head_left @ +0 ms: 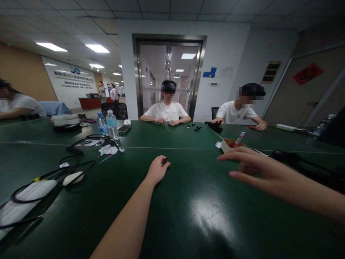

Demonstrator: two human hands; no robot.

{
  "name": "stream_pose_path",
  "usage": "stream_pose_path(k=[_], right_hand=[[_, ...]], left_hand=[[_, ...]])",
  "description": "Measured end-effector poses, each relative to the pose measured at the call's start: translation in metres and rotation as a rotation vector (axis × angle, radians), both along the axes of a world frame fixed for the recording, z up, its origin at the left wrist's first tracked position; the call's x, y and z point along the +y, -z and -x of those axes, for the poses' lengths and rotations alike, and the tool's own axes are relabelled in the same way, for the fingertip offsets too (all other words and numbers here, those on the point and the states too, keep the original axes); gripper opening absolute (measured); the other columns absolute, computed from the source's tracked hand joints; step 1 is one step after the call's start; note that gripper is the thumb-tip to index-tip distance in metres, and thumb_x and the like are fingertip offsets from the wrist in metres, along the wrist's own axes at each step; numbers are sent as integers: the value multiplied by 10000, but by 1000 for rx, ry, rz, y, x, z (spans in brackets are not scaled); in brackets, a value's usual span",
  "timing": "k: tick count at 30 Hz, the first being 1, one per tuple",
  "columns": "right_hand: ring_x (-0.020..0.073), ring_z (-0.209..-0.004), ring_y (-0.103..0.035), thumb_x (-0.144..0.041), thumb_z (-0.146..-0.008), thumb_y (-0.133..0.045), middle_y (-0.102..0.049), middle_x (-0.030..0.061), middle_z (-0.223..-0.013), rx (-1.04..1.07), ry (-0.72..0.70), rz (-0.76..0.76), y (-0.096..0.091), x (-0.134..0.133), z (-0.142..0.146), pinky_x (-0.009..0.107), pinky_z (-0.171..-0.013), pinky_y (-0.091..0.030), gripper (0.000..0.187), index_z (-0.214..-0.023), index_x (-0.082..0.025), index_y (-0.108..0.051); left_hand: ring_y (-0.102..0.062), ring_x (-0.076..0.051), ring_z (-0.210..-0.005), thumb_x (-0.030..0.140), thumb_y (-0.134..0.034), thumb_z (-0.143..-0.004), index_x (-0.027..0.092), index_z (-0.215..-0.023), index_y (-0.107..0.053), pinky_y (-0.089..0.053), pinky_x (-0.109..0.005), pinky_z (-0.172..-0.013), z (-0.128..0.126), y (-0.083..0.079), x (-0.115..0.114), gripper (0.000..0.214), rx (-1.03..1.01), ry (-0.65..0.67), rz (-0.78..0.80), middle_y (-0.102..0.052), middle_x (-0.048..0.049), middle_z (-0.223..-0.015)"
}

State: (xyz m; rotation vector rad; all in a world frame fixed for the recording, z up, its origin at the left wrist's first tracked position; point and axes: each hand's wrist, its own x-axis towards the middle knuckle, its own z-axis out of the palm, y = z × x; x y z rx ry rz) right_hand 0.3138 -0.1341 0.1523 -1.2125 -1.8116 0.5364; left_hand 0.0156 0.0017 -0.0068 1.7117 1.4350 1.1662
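My left hand rests on the green tabletop with its fingers curled closed. A small black piece shows between the thumb and forefinger, too little visible to tell its kind. My right hand is raised over the table at the right, fingers apart and holding nothing. Just beyond it stands a small open cardboard box, partly hidden by the hand. A clear tube with red in it sticks up from the box.
Left are a white power strip with black cables, a white mouse, and water bottles. Several small black pieces lie near a person seated opposite. Another person sits at the right, touching a black object.
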Motion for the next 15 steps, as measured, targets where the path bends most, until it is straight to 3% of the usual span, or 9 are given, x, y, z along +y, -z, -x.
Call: stream_pose_path(k=[2, 3, 8, 11, 15], right_hand=[[106, -579, -620, -263, -737, -751, -641, 98, -991, -10, -216, 303, 10, 38, 35, 199, -495, -515, 335, -1062, -238, -674], [117, -555, -625, -275, -736, -750, -636, 91, -995, 84, -262, 398, 20, 58, 52, 215, -472, -526, 357, -1078, -228, -658], [181, -558, -667, -358, -803, -699, -622, 58, -853, 508, -337, 803, 89, 132, 122, 322, -521, -591, 415, -1140, -171, -545], [187, -598, -689, -290, -879, -621, -631, 60, -852, 734, -377, 842, 115, 146, 148, 352, -607, -605, 307, -1138, -159, -519], [149, -576, -682, -152, -913, -553, -658, 73, -750, 856, -397, 805, 133, 147, 163, 252, -603, -594, 147, -1053, -106, -559]], left_hand=[[-605, -123, -681, 308, -572, -831, 173, -1003, -598, -490, -261, -663, 1, 0, 1, 220, -47, -10, 4, -641, -83, -997], [-601, -118, -661, 309, -562, -837, 172, -1002, -594, -490, -257, -656, 1, 0, 1, 217, -78, -22, 1, -641, -76, -973], [-590, -102, -637, 260, -534, -839, 158, -976, -561, -481, -228, -631, 4, 0, 6, 173, -278, -13, -42, -616, -44, -885], [-591, -107, -658, 255, -537, -832, 167, -966, -553, -484, -226, -627, 3, 1, 7, 161, -296, 12, -67, -609, -38, -888], [-599, -118, -673, 296, -536, -838, 180, -979, -560, -496, -240, -638, 1, 1, 5, 184, -290, 14, -69, -611, -32, -872]])
